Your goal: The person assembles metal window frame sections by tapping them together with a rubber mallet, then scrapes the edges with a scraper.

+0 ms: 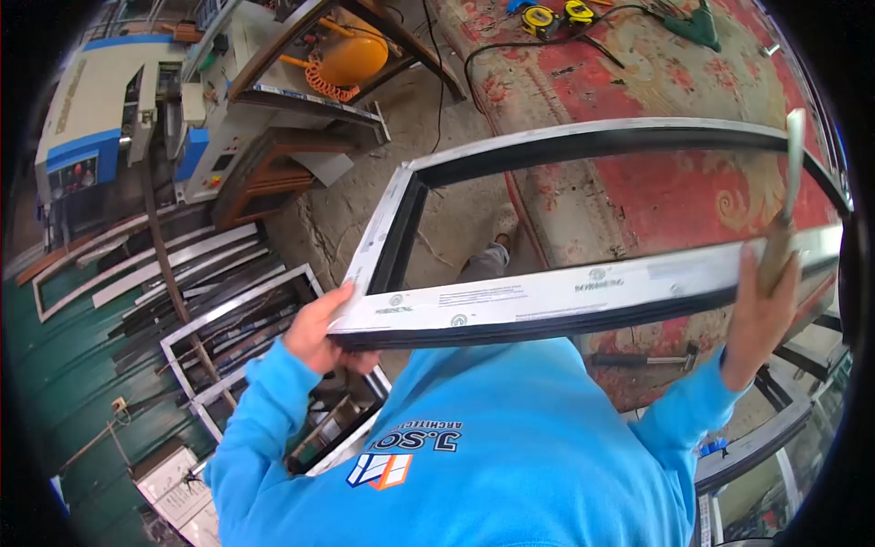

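As the left hand (317, 333) clamps one corner of a white-and-black frame (510, 305), fingers and thumb pinched over its near bar, the right hand (761, 310) closes around a slim tool (793, 169) near the opposite end. The tool points upward, blurred; whether the right fingers also press on the frame cannot be told. The frame, printed film along its white face, is held tilted before a worker's blue sweatshirt (510, 438), its right part above a table (738, 87) covered in worn red floral cloth and its left part above the floor.

Just below the near bar, a hammer (629, 360) lies on the cloth. A shoe (504, 221) shows through the frame's opening. At the table's far side are two yellow tape measures (540, 21), a green power tool (698, 27) and a black cord (510, 46). Beyond the frame's left end, an orange tank (354, 60) sits near a coiled hose (326, 87), with a cream-and-blue machine (91, 123) farther left.
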The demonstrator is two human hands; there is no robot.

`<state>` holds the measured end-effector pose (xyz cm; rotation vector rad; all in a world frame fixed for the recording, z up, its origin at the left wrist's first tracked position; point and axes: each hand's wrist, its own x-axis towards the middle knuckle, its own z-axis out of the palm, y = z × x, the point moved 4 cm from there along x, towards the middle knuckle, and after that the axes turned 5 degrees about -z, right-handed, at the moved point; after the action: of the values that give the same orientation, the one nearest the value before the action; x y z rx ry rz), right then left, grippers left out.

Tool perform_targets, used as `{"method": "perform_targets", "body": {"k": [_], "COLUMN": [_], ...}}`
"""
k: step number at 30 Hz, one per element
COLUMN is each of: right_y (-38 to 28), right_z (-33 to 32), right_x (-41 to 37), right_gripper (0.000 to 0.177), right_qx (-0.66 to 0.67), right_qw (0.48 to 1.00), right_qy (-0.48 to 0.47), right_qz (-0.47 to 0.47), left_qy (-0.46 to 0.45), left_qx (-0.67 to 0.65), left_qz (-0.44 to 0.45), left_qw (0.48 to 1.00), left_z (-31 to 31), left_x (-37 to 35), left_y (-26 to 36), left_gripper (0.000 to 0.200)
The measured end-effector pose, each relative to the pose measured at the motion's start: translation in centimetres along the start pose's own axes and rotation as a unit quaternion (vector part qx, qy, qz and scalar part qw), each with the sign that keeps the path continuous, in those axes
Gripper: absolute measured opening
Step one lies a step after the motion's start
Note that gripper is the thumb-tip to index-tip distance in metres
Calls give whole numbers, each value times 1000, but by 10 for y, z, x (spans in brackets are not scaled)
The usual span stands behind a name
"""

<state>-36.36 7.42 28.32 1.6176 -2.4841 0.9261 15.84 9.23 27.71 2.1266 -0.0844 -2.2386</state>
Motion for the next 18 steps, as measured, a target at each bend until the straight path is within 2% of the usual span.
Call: {"method": "perform_targets", "body": {"k": [2, 3, 4, 5, 6, 7, 8, 9, 10, 11, 13, 14, 16, 17, 18], "right_y": [-20, -16, -11, -11, 3, -5, -16, -22, -32, -44, -43, -37, -25, -18, -16], "right_z": [-16, -22, -21, -18, -6, 6, 16, 24, 31, 39, 59, 63, 63, 63, 61], "right_x": [28, 41, 56, 68, 84, 94, 101, 105, 108, 110, 129, 137, 143, 146, 143], "right_gripper": [43, 42, 42, 43, 43, 49, 55, 55, 59, 64, 63, 63, 61, 60, 57], "right_qx": [83, 55, 87, 80, -6, -8, -10, -7, 46, 100, 78, 50, 13, -21, 25], "right_qw": [995, 996, 993, 993, 992, 994, 995, 995, 992, 985, 988, 989, 991, 992, 984], "right_qy": [53, 76, 74, 85, 71, 87, 101, 102, 99, 92, 84, 84, 82, 84, 96], "right_qz": [-1, 7, -2, -19, -106, -65, -24, -22, -62, -103, -108, -112, -108, -93, -148], "left_qy": [-4, -8, 1, -22, -34, -48, 3, -39, -14, -30, -37, -41, -61, -88, -93], "left_qx": [16, 22, 21, -3, -25, -46, -72, -47, -26, -25, 60, 51, 220, 227, 206], "left_qz": [-18, -27, -12, -4, 2, 9, 50, 82, 159, 186, 236, 236, 299, 314, 334], "left_qw": [1000, 999, 1000, 1000, 999, 998, 996, 995, 987, 982, 969, 970, 926, 918, 915], "left_z": [11, 17, 22, 16, 6, 0, 4, 0, -2, -11, -27, -36, -49, -56, -54], "left_x": [-38, -52, -58, -53, -38, -26, -23, -21, -21, -14, -3, 4, 17, 25, 25], "left_y": [2, 2, 3, 2, 0, 3, 9, 21, 32, 37, 41, 39, 35, 30, 27], "left_gripper": [68, 68, 68, 68, 69, 71, 74, 82, 89, 102, 113, 113, 119, 116, 112]}}
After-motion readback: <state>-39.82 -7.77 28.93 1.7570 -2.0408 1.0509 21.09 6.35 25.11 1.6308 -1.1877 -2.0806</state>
